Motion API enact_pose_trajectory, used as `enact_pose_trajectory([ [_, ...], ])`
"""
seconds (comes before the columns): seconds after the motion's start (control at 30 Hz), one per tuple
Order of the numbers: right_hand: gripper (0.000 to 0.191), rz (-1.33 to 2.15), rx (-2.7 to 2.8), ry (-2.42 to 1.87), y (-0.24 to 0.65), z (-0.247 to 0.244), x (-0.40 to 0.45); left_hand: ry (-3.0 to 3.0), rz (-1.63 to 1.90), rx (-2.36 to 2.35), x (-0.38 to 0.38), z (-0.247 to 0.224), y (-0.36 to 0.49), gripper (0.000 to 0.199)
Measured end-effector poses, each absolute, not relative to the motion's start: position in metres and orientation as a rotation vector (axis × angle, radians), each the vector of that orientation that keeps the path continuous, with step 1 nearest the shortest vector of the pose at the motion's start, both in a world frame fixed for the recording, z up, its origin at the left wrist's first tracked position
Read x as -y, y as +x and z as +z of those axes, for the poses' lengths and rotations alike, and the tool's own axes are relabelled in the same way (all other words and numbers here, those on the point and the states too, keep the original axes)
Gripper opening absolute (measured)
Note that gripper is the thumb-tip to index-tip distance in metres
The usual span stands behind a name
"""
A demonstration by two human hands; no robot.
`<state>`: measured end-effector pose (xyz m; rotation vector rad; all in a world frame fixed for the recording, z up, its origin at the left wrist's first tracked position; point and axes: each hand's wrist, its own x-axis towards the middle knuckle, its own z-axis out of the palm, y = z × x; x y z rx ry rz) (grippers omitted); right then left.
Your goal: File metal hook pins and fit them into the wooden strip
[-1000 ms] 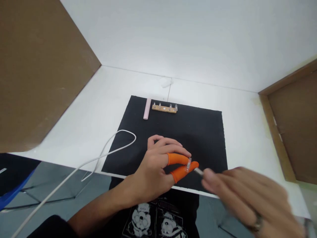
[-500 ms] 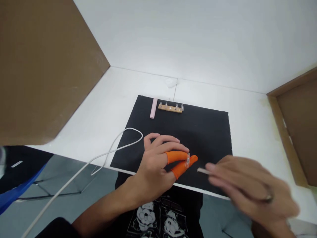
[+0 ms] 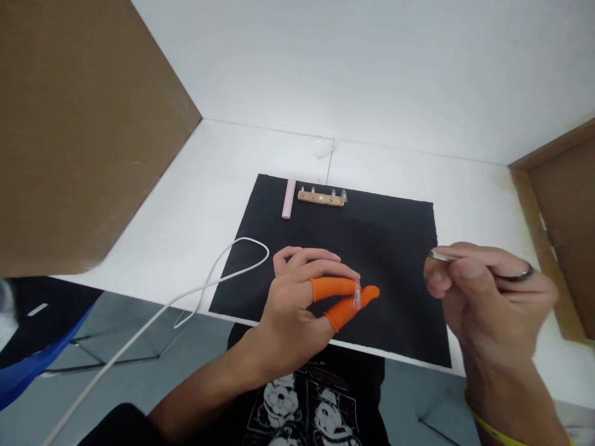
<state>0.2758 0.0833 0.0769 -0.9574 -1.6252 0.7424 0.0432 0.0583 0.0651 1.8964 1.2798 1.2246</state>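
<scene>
My left hand (image 3: 297,294) wears orange finger cots (image 3: 346,310) on thumb and forefinger. Pinched between those two fingertips is a clear false nail (image 3: 357,296), above the black mat (image 3: 395,248). Off to the right, my right hand (image 3: 493,297) is raised, its fingers closed round a slim silvery tool (image 3: 441,256). Most of that tool is hidden in the fingers, so its exact kind does not show. The tool and the nail are well apart.
At the mat's far edge stands a wooden nail holder (image 3: 320,197) with several clear false nails upright on it. A pink stick (image 3: 289,198) lies beside it. A white cable (image 3: 232,275) loops over the mat's left edge. Brown panels (image 3: 93,124) flank the white table.
My right hand has moved up and to the right, turning so the tool points differently and away from the nail. My left hand keeps its pinch and has barely shifted.
</scene>
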Motion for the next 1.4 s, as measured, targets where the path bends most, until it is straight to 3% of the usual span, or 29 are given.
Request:
enact_pose_trajectory([
  [0.17,0.025,0.863,1.902,-0.883,0.274,0.080,-0.082,1.921,1.223,-1.267,-0.061,0.066,0.042,0.010],
  [0.33,0.037,0.596,1.584,-1.023,0.273,0.080,-0.081,1.896,1.243,-1.269,-0.061,0.065,0.041,0.012],
  [0.53,0.025,0.780,2.109,-0.865,0.276,0.091,-0.081,1.979,1.147,-1.303,-0.077,0.048,0.032,0.009],
  [0.73,0.010,0.793,1.735,-1.213,0.290,0.029,-0.112,2.178,0.983,-1.540,-0.148,0.002,0.020,0.005],
  [0.97,0.022,0.679,1.827,-1.375,0.294,-0.032,-0.119,2.201,0.833,-1.619,-0.219,-0.030,0.011,0.005],
  [1.4,0.014,0.492,2.006,-1.249,0.290,-0.053,-0.122,2.250,0.590,-1.563,-0.252,-0.039,0.009,0.006],
])
